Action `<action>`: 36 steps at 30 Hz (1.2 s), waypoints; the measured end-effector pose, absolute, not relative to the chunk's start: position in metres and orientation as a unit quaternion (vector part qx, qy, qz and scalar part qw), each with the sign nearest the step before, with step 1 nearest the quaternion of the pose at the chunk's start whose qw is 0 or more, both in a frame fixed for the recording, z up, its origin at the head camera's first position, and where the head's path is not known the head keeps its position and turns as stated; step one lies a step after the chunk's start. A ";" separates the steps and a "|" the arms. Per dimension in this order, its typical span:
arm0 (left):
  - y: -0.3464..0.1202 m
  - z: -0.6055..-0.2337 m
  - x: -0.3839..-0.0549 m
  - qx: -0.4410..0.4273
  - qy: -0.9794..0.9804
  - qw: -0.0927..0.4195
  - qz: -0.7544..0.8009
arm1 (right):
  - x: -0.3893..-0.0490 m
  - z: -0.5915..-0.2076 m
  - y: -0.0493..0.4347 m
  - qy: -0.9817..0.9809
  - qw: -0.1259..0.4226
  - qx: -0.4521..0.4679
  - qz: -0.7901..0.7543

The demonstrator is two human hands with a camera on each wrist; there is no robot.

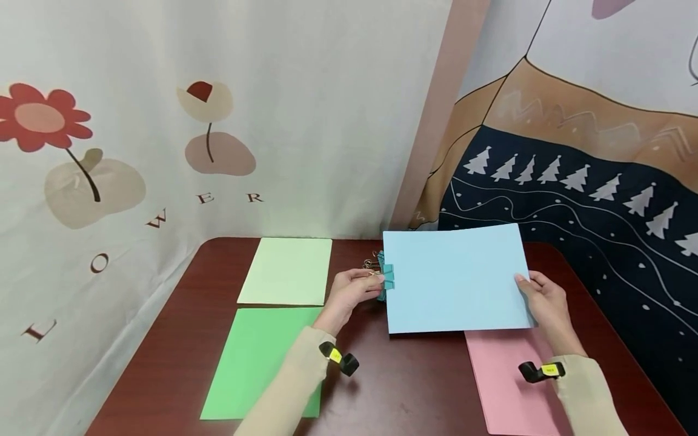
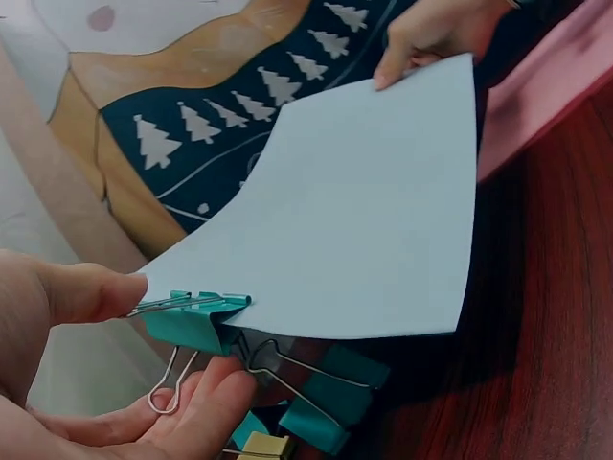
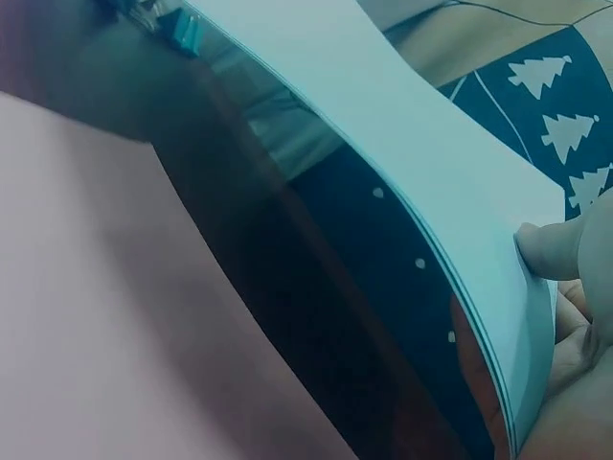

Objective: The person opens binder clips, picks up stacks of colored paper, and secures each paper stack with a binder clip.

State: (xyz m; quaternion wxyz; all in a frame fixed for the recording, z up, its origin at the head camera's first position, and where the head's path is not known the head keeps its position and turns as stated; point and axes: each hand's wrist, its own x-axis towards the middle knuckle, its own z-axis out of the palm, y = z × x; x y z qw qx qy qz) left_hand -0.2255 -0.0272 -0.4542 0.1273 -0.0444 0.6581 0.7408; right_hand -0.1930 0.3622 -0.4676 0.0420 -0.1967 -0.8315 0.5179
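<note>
A stack of light blue paper sheets (image 1: 458, 281) is held up above the table, its several edges showing in the right wrist view. At its left edge my left hand (image 1: 349, 293) pinches a teal binder clip (image 2: 192, 324), thumb on the upper wire handle and fingers beneath. The clip's mouth is on the paper's edge. My right hand (image 1: 548, 306) grips the right edge of the sheets, thumb on top and fingers underneath. Behind and below the left hand lie more binder clips, including a teal one (image 2: 330, 398) and a yellow one (image 2: 263, 447), partly hidden.
Pink paper (image 1: 512, 387) lies at the right, partly beneath the blue sheets. To the left are pale green paper (image 1: 286, 272) and, nearer, brighter green paper (image 1: 256, 363). The dark red table (image 1: 403, 387) meets printed curtains at its back and right.
</note>
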 end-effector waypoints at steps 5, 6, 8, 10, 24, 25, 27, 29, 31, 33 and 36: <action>-0.020 -0.451 -0.228 -0.030 0.685 0.145 0.714 | -0.194 -0.464 0.375 -0.845 0.035 -0.203 0.493; -0.018 -0.450 -0.229 -0.027 0.690 0.148 0.708 | -0.193 -0.462 0.379 -0.849 0.034 -0.202 0.487; -0.014 -0.447 -0.232 -0.021 0.706 0.153 0.691 | -0.193 -0.460 0.385 -0.852 0.032 -0.198 0.483; -0.009 -0.445 -0.235 -0.010 0.720 0.155 0.676 | -0.194 -0.457 0.392 -0.857 0.032 -0.195 0.477; 0.035 -0.432 -0.258 0.039 0.810 0.138 0.568 | -0.216 -0.451 0.438 -0.893 0.024 -0.190 0.407; 0.038 -0.433 -0.260 0.041 0.813 0.137 0.564 | -0.218 -0.452 0.441 -0.895 0.020 -0.190 0.403; 0.045 -0.435 -0.264 0.042 0.821 0.138 0.552 | -0.221 -0.453 0.447 -0.898 0.015 -0.189 0.396; 0.051 -0.437 -0.268 0.043 0.831 0.135 0.539 | -0.224 -0.455 0.452 -0.901 0.013 -0.188 0.391; 0.057 -0.438 -0.271 0.044 0.839 0.130 0.526 | -0.227 -0.456 0.456 -0.902 0.015 -0.187 0.388; 0.061 -0.439 -0.275 0.046 0.845 0.126 0.517 | -0.230 -0.456 0.459 -0.904 0.015 -0.184 0.384; 0.067 -0.439 -0.278 0.043 0.852 0.122 0.508 | -0.235 -0.457 0.463 -0.906 0.014 -0.180 0.383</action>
